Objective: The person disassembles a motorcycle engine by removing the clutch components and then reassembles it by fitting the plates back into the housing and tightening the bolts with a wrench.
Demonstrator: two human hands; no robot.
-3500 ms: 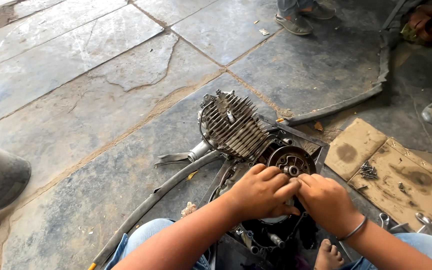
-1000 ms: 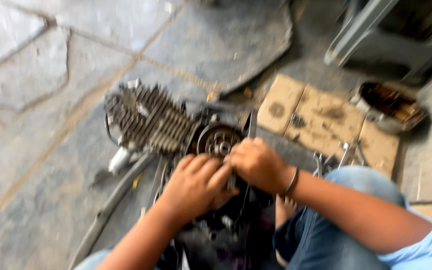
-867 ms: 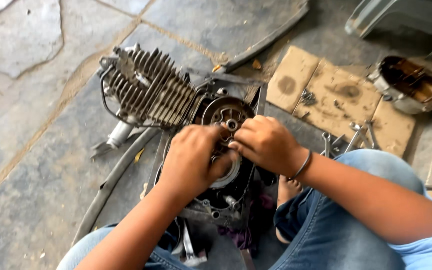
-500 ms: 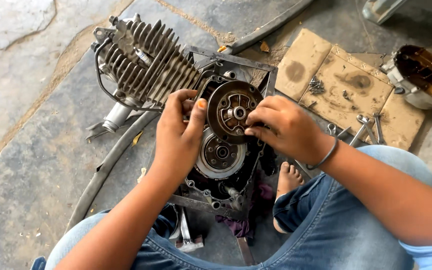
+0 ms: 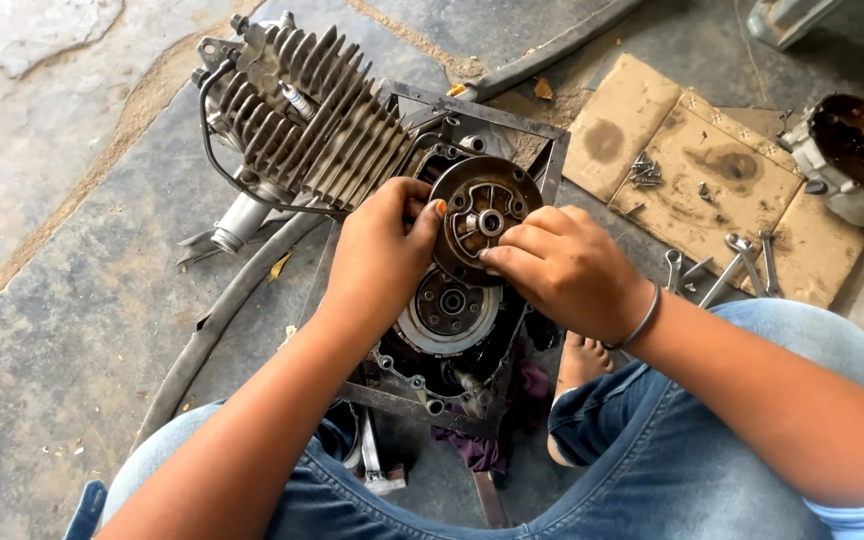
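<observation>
Gripping round clutch plate (image 5: 480, 218) by its rims: left hand (image 5: 380, 262), right hand (image 5: 564, 268), fingers curled | engine case (image 5: 442, 340) partly hidden beneath

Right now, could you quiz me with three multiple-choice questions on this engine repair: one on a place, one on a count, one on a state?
1. Where do the wrenches lie?
A. on the cardboard's near edge
B. on the cylinder fins
C. in the person's lap

2. How many hands hold the round clutch plate?
A. none
B. one
C. two

3. The engine's side cover opening is
A. closed
B. open, inner parts showing
C. wrapped in cloth

Answers: 1 A, they rest by the cardboard. 2 C, left hand and right hand both grip it. 3 B, the clutch assembly shows.
</observation>
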